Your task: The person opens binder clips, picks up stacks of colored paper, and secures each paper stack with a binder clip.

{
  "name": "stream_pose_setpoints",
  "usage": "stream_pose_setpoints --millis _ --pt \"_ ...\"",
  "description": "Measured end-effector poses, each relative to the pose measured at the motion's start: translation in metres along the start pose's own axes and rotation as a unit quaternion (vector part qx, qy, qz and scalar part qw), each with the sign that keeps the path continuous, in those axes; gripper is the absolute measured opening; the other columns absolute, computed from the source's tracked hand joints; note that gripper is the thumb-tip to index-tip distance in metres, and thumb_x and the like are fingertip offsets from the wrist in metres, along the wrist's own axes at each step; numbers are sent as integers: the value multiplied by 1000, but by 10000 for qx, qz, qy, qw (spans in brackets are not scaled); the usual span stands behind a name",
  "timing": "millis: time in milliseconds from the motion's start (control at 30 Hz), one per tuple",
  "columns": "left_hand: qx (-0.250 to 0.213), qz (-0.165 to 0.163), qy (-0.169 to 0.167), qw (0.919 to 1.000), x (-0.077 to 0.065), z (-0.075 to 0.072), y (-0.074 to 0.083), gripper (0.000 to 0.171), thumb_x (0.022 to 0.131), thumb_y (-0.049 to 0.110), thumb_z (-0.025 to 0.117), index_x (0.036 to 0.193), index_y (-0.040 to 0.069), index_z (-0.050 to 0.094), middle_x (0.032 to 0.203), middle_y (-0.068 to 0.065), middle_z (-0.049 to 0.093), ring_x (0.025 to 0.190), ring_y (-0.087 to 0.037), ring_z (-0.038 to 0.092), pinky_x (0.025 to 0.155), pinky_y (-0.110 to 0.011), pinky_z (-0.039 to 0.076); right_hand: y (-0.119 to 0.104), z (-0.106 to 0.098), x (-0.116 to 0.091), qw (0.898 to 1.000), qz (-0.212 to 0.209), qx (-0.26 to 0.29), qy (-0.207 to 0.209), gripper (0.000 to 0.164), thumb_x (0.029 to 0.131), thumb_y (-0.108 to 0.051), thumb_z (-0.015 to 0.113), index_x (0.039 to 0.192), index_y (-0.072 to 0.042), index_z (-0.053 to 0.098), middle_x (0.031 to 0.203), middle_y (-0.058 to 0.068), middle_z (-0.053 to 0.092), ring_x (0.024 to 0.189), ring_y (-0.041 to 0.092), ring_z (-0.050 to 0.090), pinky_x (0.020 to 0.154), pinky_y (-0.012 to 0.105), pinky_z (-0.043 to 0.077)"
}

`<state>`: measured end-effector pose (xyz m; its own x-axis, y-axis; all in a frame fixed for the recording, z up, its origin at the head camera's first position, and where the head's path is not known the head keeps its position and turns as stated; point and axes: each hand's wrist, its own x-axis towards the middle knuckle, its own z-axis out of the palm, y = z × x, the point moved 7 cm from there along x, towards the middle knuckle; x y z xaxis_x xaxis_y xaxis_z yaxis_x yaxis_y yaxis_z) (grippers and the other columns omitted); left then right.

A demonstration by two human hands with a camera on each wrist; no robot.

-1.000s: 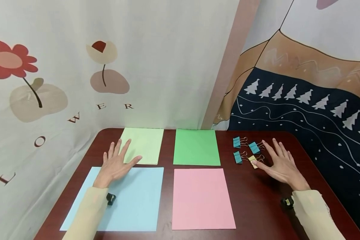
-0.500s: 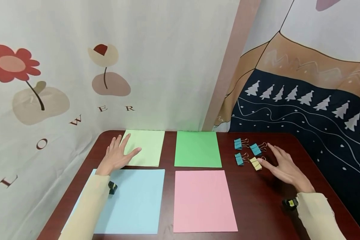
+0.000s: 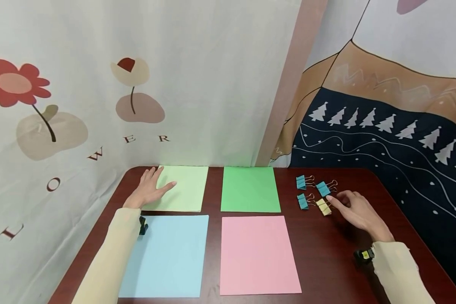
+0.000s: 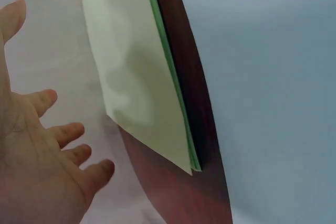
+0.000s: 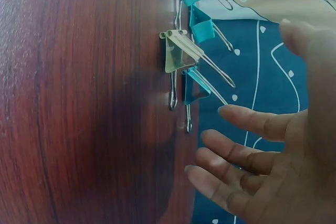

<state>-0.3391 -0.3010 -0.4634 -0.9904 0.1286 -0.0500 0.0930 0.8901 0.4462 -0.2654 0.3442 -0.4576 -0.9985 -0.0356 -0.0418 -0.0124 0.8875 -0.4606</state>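
Note:
My left hand [image 3: 148, 188], fingers spread, hovers over the left edge of a pale green paper stack [image 3: 186, 190]. In the left wrist view a darker green sheet shows under the pale top sheet [image 4: 136, 66]. Near the yellow binder clip [image 3: 324, 207] is my right hand [image 3: 359, 213], its fingers loosely bent and its thumb tip by the clip's wire handles. The right wrist view shows a gap between thumb and fingers, with nothing held. Three teal binder clips lie beside the yellow one, the nearest teal clip [image 3: 323, 188] just behind it.
Bright green paper [image 3: 249, 190] lies at the back middle of the dark red table [image 3: 315, 253]. Blue paper [image 3: 171, 257] and pink paper [image 3: 258, 255] lie in front. A patterned curtain [image 3: 197, 84] hangs along the table's back edge.
My left hand has moved a little forward over the pale green paper. The right hand's spread fingers have drawn in and bent, with the thumb by the yellow clip. The clips lie where they were.

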Motion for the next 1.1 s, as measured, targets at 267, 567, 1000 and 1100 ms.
stream_pose_setpoints --millis 267,567,1000,1100 --pt "-39 -78 -449 9990 10 14 -12 97 99 63 52 164 2 12 167 -34 2 154 -55 -5 118 -76 8 1 9 9 9996 66 -186 -214 77 103 -66 41 123 6 61 104 19 70 84 24 60 74 41 51" --pt "54 -80 -807 9967 14 23 -11 88 102 50 57 161 -3 19 167 -34 4 154 -54 -2 120 -73 11 -2 16 15 9983 118 -227 -528 71 105 -61 39 112 4 66 85 10 63 75 21 55 65 33 42" --pt "314 -249 -910 9950 20 24 -8 84 101 42 59 159 -7 23 166 -35 6 154 -53 3 122 -71 15 -5 20 18 9980 -266 -292 -484 39 109 -34 47 100 -4 70 71 3 56 68 18 51 66 34 40" --pt "283 -309 -918 9949 20 25 -8 84 101 42 59 159 -6 22 167 -34 5 155 -52 2 121 -71 15 -4 21 16 9981 -254 -268 -492 39 109 -33 46 103 -3 70 72 3 55 69 18 51 66 35 40"
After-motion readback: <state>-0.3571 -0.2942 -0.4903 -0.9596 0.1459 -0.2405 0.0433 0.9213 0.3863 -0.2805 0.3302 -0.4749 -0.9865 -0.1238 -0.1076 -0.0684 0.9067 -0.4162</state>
